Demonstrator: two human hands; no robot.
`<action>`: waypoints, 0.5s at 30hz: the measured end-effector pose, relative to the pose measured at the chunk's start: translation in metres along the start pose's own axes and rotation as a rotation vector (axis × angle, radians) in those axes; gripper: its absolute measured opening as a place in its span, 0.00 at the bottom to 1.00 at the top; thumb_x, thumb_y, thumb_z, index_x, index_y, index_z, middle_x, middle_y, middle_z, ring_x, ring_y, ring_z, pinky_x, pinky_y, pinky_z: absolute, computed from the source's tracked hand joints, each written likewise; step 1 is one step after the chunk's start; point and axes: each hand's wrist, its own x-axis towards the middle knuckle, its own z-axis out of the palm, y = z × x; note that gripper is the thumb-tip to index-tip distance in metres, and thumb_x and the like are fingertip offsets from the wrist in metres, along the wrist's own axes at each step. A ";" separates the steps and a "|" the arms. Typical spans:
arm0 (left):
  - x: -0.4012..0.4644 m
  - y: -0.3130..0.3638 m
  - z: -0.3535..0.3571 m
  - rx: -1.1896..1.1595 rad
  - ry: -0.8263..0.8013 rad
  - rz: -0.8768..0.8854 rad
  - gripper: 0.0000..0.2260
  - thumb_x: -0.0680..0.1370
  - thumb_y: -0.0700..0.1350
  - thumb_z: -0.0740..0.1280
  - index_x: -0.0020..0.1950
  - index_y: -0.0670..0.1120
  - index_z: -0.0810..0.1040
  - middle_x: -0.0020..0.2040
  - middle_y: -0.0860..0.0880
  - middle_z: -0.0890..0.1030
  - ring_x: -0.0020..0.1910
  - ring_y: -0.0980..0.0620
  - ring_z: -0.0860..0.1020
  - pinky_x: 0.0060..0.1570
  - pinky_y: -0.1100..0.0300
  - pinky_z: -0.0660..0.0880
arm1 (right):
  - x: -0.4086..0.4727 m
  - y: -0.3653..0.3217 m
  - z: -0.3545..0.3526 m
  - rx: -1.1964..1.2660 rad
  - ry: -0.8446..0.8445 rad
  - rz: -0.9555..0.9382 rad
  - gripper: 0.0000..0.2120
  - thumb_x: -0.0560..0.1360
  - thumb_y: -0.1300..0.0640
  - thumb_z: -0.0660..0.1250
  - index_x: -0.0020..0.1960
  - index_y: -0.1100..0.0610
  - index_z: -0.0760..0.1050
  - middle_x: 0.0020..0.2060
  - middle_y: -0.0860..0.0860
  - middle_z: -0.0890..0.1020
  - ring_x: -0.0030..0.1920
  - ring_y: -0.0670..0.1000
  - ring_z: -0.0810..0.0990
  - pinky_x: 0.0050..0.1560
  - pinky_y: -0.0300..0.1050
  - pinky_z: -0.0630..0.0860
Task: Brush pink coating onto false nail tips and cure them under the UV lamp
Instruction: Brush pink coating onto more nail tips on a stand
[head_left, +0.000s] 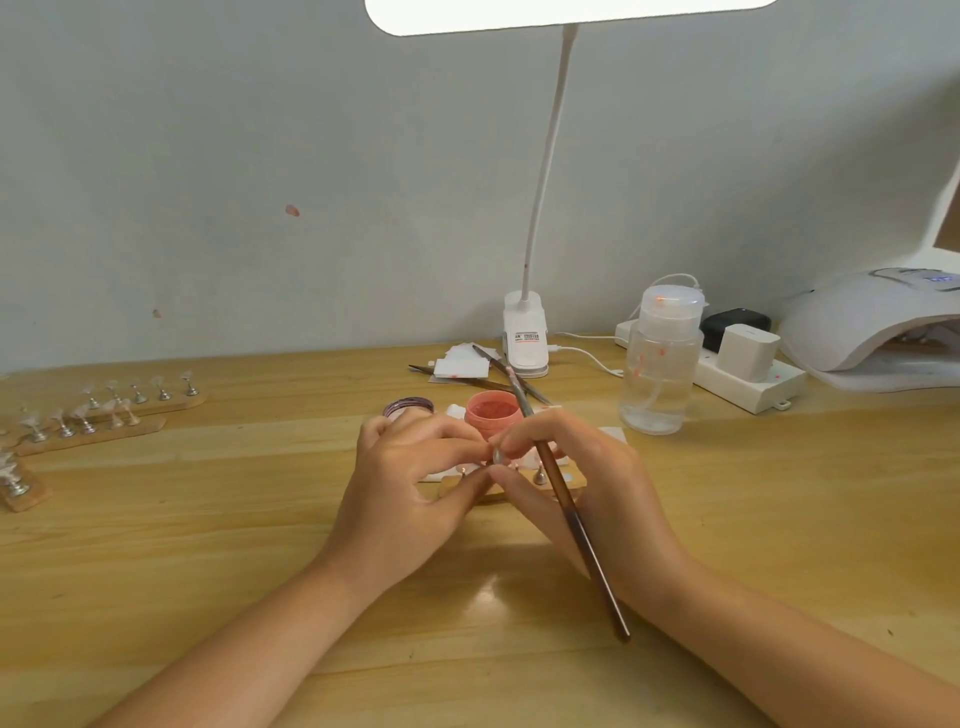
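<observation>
Your two hands meet over the middle of the wooden worktop (208, 545). Your left hand (410, 483) and your right hand (582, 483) bring their fingertips together on a small pale nail tip (497, 456), pinched just above a wooden holder strip (498, 491) whose metal pegs show between your fingers. Your right hand also grips a long brown brush (566, 499) that runs slanted across it, its handle end toward you and its far end pointing at the pink jar (492, 413), which stands open just behind your hands. The jar's lid (409, 407) lies to its left. Further left, more wooden strips with clear tips on pegs (111, 410) rest near the wall. At the far right the white UV lamp (878, 322) sits beside a power strip (748, 382), with a clear pump bottle (661, 364) and a clip-on desk lamp (525, 332) nearby.
</observation>
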 end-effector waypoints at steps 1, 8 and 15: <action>0.000 0.000 0.000 0.001 0.011 -0.001 0.07 0.69 0.51 0.68 0.39 0.49 0.82 0.41 0.60 0.78 0.45 0.61 0.73 0.50 0.58 0.63 | 0.000 0.001 0.000 -0.007 0.001 0.001 0.12 0.71 0.54 0.71 0.49 0.46 0.71 0.44 0.46 0.82 0.45 0.42 0.79 0.47 0.29 0.72; 0.002 -0.001 -0.001 -0.125 0.124 -0.140 0.09 0.67 0.46 0.73 0.41 0.61 0.80 0.37 0.70 0.77 0.47 0.72 0.74 0.52 0.56 0.65 | 0.012 -0.002 -0.011 0.184 0.078 0.094 0.08 0.77 0.50 0.58 0.51 0.42 0.75 0.40 0.36 0.80 0.43 0.36 0.79 0.44 0.28 0.72; 0.005 -0.001 -0.003 -0.200 0.116 -0.279 0.16 0.67 0.40 0.74 0.47 0.60 0.78 0.39 0.69 0.79 0.45 0.62 0.77 0.55 0.41 0.69 | 0.056 0.011 -0.017 0.117 0.040 0.397 0.13 0.78 0.53 0.61 0.46 0.57 0.81 0.24 0.40 0.75 0.29 0.34 0.73 0.32 0.25 0.66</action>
